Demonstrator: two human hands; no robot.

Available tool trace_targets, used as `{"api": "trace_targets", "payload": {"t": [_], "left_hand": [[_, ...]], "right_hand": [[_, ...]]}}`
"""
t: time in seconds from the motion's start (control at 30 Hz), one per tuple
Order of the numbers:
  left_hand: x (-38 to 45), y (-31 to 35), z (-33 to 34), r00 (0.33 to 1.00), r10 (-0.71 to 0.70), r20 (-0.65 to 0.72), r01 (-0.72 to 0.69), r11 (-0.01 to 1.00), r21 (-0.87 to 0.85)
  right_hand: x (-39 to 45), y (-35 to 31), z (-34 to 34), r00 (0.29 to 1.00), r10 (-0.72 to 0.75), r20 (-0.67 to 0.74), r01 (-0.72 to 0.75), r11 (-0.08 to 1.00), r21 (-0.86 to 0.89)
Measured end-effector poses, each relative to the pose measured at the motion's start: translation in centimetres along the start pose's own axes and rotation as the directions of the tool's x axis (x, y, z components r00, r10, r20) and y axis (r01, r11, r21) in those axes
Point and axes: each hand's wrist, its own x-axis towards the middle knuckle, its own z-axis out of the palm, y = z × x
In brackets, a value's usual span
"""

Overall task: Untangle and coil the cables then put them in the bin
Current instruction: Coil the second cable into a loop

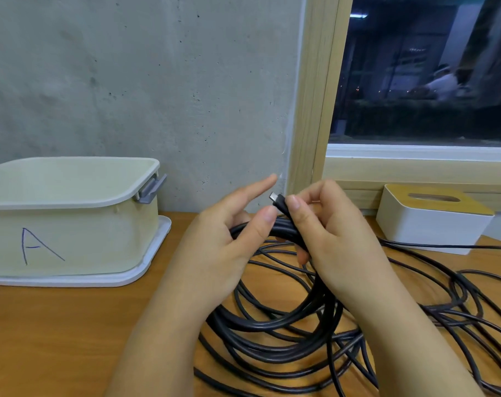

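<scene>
A thick black cable coil [275, 325] hangs in front of me over the wooden table. My left hand [223, 242] grips the top of the coil with thumb and lower fingers, its index finger stretched out. My right hand [329, 233] pinches the cable's end, and the metal plug tip [273, 195] sticks out between the two hands. More thin black cable [432, 308] lies in loose tangled loops on the table to the right. The cream bin [71, 196], marked with an A, stands open at the left.
The bin sits on a white tray-like lid [146, 270] against the concrete wall. A white tissue box [432, 222] with a wooden top stands at the right under the window frame. Bare wooden table [71, 339] shows at the front left.
</scene>
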Motion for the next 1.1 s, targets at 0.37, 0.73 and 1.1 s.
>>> {"api": "trace_targets", "payload": {"t": [0.37,0.73,1.1], "left_hand": [[-0.1,0.3,-0.2,0.955,-0.193,0.223,0.195,0.981,0.013],[0.3,-0.2,0.6,0.982,-0.049,-0.183,0.059,0.997,0.05],[0.7,-0.6,0.1,0.884,-0.179,-0.432,0.138,0.982,-0.125]], "right_hand": [[0.2,1.0,0.0,0.996,-0.082,0.042,0.088,0.978,-0.188],[0.1,1.0,-0.2,0.983,0.003,0.181,-0.004,1.0,0.008],[0.1,1.7,-0.8,0.987,-0.027,0.159,0.036,0.998,-0.053]]}}
